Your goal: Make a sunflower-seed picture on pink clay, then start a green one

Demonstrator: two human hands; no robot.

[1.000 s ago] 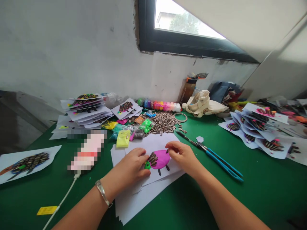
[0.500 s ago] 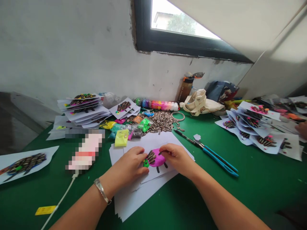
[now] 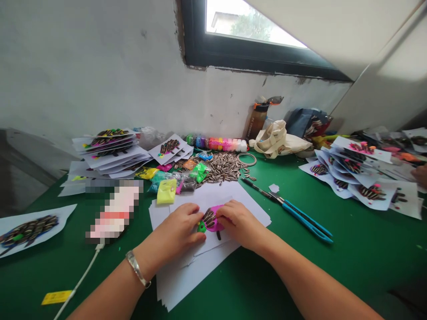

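Note:
A magenta clay shape (image 3: 218, 224) with a green clay head (image 3: 201, 227) lies on a stack of white paper (image 3: 187, 280). Striped sunflower seeds (image 3: 209, 218) cover its left part, and a dark leg shows below. My left hand (image 3: 180, 226) rests on the paper with thumb and fingers apart around the green head, holding nothing. The fingers of my right hand (image 3: 238, 222) are pinched together over the magenta clay; whatever is between their tips is hidden. A pile of loose seeds (image 3: 223, 167) lies behind the paper.
Clay packets (image 3: 167, 191) and a row of coloured clay (image 3: 218, 143) lie behind. Blue tweezers (image 3: 307, 221) and a pen (image 3: 256, 188) are at right. Picture stacks (image 3: 113, 155) stand on both sides. A pixelated object (image 3: 116, 209) with a cable lies left. Another person's hand (image 3: 420, 175) shows far right.
My right hand has moved slightly left over the magenta clay, covering more of it and one leg. The seed it held is now hidden. The camera view has shifted a little.

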